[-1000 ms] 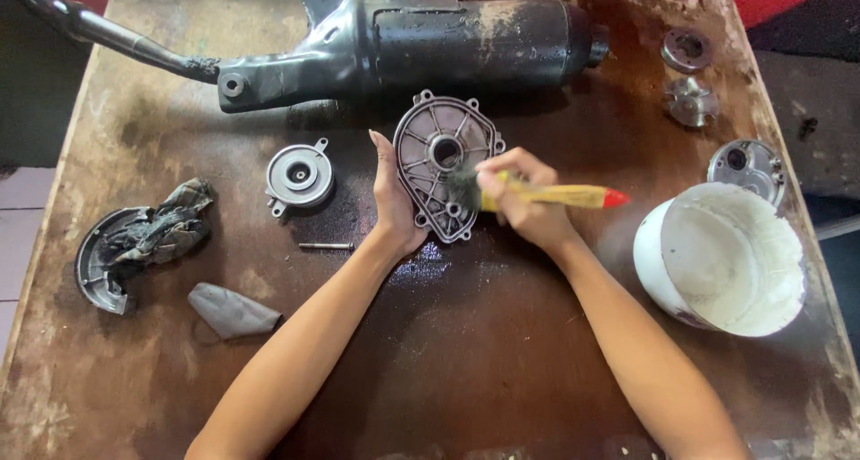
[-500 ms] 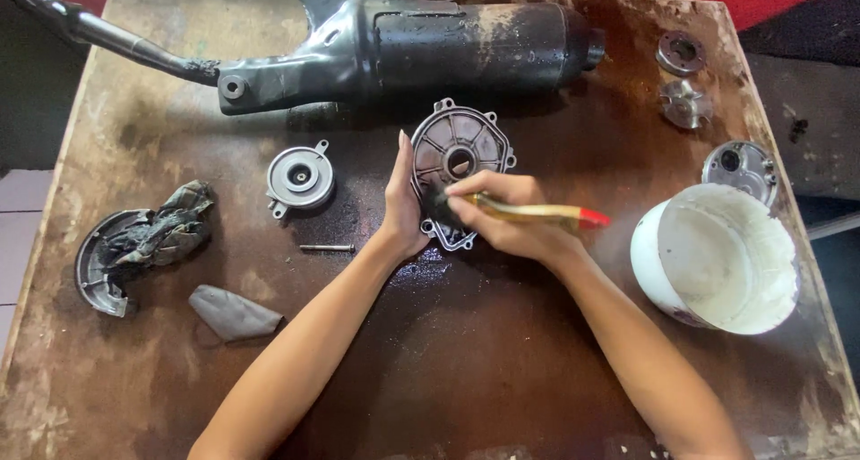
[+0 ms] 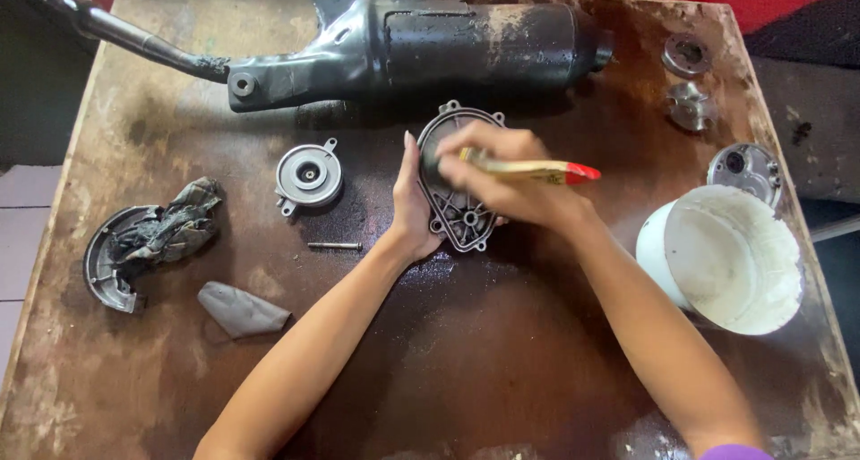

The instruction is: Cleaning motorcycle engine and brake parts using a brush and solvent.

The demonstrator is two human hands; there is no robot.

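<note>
Left hand [image 3: 410, 200], fingers pressed together, steadies the grey engine cover [image 3: 459, 211] on the table [image 3: 502, 370]. Right hand [image 3: 502, 178], fingers pinching, grips a wooden-handled brush [image 3: 537, 170] over it.

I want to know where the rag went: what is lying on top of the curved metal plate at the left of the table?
A crumpled dark rag lies on the curved metal plate, covering its upper right part. The plate's surface under the rag cannot be seen.
</note>
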